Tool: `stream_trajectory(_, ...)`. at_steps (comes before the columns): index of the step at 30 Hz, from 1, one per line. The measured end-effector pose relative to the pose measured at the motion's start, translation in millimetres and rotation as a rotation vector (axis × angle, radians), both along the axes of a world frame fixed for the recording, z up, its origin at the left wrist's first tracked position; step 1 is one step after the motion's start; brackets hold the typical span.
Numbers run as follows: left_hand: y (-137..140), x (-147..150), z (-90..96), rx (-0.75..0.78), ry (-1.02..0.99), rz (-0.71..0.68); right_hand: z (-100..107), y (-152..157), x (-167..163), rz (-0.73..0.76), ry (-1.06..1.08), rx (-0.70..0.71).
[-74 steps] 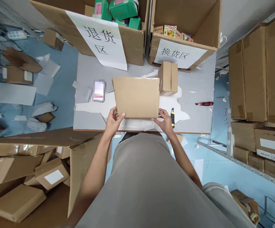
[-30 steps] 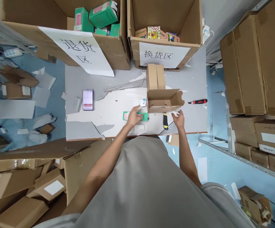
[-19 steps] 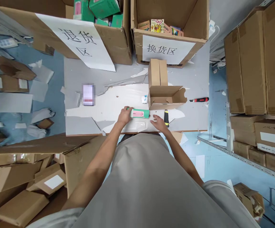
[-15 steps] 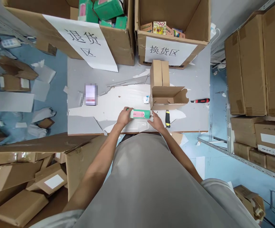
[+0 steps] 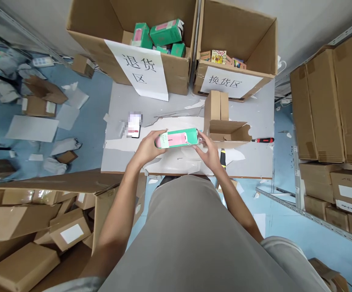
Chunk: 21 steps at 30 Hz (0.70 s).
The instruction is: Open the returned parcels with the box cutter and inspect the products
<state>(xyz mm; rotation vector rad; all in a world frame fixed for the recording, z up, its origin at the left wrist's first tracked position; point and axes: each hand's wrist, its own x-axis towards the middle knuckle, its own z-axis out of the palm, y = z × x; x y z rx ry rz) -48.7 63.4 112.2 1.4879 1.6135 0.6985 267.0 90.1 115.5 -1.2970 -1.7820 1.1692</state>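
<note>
Between both hands, above the table's front half, is a green box (image 5: 178, 138) with a pink picture on its top face. My left hand (image 5: 149, 149) is closed around its left end. At its right end my right hand (image 5: 207, 151) grips with thumb and fingers. Just beyond the right hand lies an open brown carton (image 5: 230, 134), with a taller upright brown carton (image 5: 214, 106) behind it. A yellow-and-black utility knife (image 5: 223, 158) lies right of my right hand, and a red-and-black cutter (image 5: 263, 140) lies farther right.
Two large cardboard boxes with paper signs stand at the back: the left box (image 5: 176, 77) holds several green boxes, the right box (image 5: 239, 85) small colourful packs. A phone (image 5: 134, 125) lies on the table (image 5: 115, 156). Left below, a big carton (image 5: 109, 205) holds brown parcels.
The green box has been lifted off the table toward me and tilted slightly, with both hands now on it. My right hand has closed on its right end. The camera view has shifted.
</note>
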Motion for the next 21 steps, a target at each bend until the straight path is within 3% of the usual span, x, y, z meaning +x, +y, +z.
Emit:
stream_trajectory(5,-17.7,11.8,-0.1,-0.172,-0.42,0.213,38.9,33.2,-0.6,-0.067,0.098,0.137)
stream_trajectory(10,-32.5,44.7,4.4,-0.173,-0.557,0.287,52.9,53.7,-2.3,-0.046,0.103,0.185)
stream_trajectory(13,-39.9,75.0,12.7,-0.113,-0.559,0.419,54.8,63.0,-10.0,-0.066,0.035,0.232)
stream_trajectory(16,-44.3,99.0,17.6,-0.094,-0.608,0.553,49.5,72.3,-21.4,-0.116,0.078,0.19)
stream_trajectory(21,-42.5,103.6,14.0,-0.354,-0.901,0.669,36.4,85.4,-31.2,-0.086,0.302,0.058)
